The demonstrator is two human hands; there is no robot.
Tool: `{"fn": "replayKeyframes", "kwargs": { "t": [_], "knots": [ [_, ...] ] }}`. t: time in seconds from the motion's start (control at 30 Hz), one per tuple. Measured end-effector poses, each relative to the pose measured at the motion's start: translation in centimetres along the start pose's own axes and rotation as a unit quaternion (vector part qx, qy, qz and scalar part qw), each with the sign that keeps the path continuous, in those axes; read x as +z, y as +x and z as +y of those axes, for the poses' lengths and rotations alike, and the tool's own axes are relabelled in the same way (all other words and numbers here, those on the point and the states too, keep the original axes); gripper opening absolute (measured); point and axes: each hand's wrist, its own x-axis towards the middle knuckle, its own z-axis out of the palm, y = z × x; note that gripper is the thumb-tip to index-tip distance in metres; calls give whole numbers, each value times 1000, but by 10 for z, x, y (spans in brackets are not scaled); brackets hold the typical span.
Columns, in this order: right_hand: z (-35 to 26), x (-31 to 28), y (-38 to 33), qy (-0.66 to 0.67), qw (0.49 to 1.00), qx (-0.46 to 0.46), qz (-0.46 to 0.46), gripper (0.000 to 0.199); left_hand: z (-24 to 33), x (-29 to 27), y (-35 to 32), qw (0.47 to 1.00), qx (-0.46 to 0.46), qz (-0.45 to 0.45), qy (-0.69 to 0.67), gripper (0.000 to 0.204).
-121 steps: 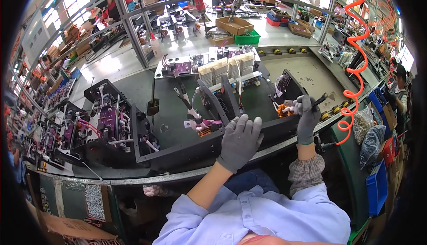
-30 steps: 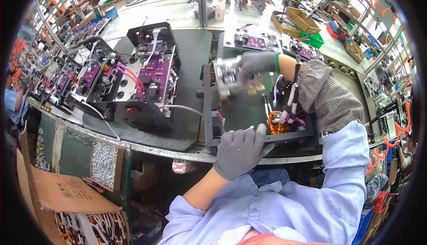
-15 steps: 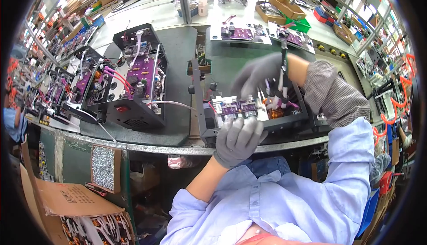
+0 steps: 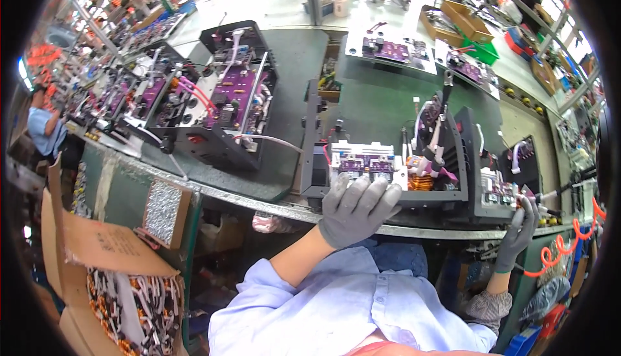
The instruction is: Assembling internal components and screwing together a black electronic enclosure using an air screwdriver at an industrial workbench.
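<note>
My left hand (image 4: 359,210), in a grey glove, has its fingers hooked over the front wall of an open black metal housing (image 4: 424,195). Just past the fingertips, a purple circuit board (image 4: 365,163) with white strips lies inside that housing. To its right sit a copper-wound coil (image 4: 420,183) and a bundle of white and black leads. Far to the right, my right hand (image 4: 521,230), gloved in grey, has its fingers stretched upward and apart from the thumb. It is beside a second black housing (image 4: 482,210) holding a board, near a dark and pale rod-like thing (image 4: 550,195).
Left on the bench stands another black housing with a purple board (image 4: 233,94). White plates with boards (image 4: 391,52) lie behind. A red coiled hose (image 4: 569,239) hangs at right. Below left are a tray of small metal parts (image 4: 187,217) and a carton of coils (image 4: 129,256).
My right hand has left the first housing and moved right and nearer to me, beside the second one. My left hand stays at the front wall. The whole view has shifted.
</note>
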Motion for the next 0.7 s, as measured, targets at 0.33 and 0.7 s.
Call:
{"fn": "replayKeyframes", "kwargs": {
  "t": [0.33,0.7],
  "knots": [
    [83,116,65,-7,960,-152,236,38,19,69,53,996,-61,32,-62,55],
    [78,130,57,-61,970,-173,157,37,-131,36,22,986,-26,-68,153,32]
  ]
}}
